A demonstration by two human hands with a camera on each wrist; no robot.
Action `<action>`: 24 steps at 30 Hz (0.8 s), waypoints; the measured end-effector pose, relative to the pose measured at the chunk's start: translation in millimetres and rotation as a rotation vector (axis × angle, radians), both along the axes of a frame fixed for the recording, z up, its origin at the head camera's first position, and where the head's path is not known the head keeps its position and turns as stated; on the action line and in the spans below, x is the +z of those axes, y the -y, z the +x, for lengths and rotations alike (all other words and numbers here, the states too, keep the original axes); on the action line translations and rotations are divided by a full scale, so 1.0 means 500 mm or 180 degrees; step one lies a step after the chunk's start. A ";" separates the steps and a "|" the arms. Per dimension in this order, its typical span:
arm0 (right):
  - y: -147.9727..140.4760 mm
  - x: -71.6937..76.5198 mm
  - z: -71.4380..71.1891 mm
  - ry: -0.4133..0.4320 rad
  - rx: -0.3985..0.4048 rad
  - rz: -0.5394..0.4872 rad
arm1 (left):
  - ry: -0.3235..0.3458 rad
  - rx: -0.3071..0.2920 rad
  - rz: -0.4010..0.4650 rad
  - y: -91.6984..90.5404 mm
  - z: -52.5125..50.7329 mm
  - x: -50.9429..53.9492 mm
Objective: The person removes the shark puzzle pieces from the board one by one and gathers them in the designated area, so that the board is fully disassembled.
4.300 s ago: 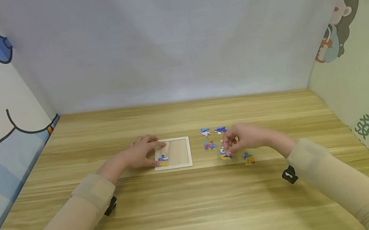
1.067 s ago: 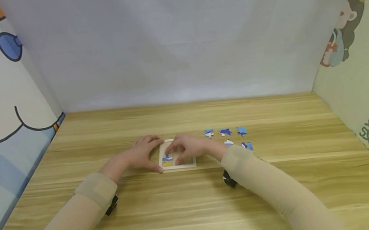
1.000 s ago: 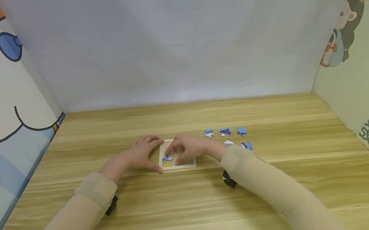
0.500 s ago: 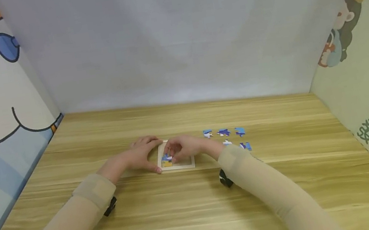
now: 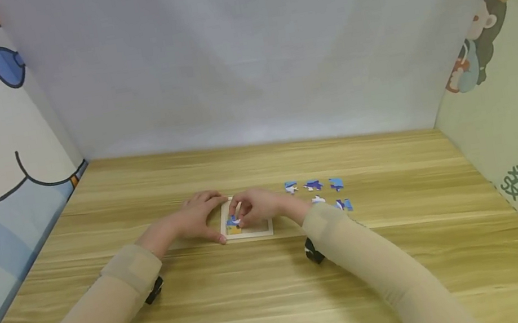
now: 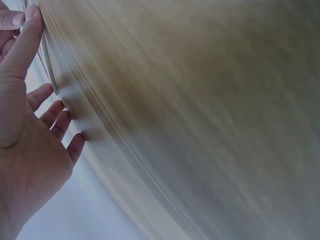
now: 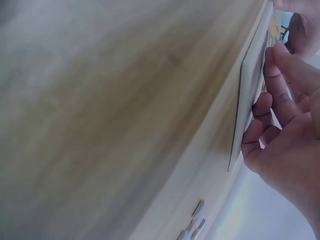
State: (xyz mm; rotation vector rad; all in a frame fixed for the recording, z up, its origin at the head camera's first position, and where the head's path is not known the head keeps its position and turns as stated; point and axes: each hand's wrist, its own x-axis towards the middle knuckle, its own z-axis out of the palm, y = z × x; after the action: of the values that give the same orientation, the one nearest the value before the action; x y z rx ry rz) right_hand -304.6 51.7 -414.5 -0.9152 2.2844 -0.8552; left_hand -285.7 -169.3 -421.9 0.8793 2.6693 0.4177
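A pale wooden puzzle frame point(image 5: 257, 235) lies flat on the table, with blue and yellow puzzle pieces point(image 5: 234, 230) in its near left corner. My left hand point(image 5: 195, 219) rests along the frame's left side, thumb at the near corner and index finger at the far one. Over the frame, my right hand point(image 5: 258, 205) pinches a small blue puzzle piece point(image 5: 234, 219) by the left side of the recess. Its fingertips hide most of that piece. In the right wrist view, thumb and index finger point(image 7: 271, 62) meet just above the frame point(image 7: 248, 82).
Several loose blue, purple and white puzzle pieces point(image 5: 313, 185) lie to the frame's right, partly beyond the right wrist. The wooden table point(image 5: 241, 301) ends at a pale curtain point(image 5: 244, 72) behind, with printed panels at both sides.
Since the earliest frame, my right hand has moved left from the loose pieces to the frame. Over the last second its fingertips shift slightly by the placed pieces. My left hand stays put.
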 end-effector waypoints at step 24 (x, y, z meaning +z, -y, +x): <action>-0.099 0.086 0.008 -0.0119 -0.0282 -0.0136 | -0.0025 -0.0049 -0.0026 0.003 -0.002 0.001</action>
State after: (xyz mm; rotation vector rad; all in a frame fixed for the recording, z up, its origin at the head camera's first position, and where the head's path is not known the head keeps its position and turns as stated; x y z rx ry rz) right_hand -300.8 101.0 -371.6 -0.8603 2.3623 -0.9352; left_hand -286.5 -170.8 -421.4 0.9005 2.6677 0.4001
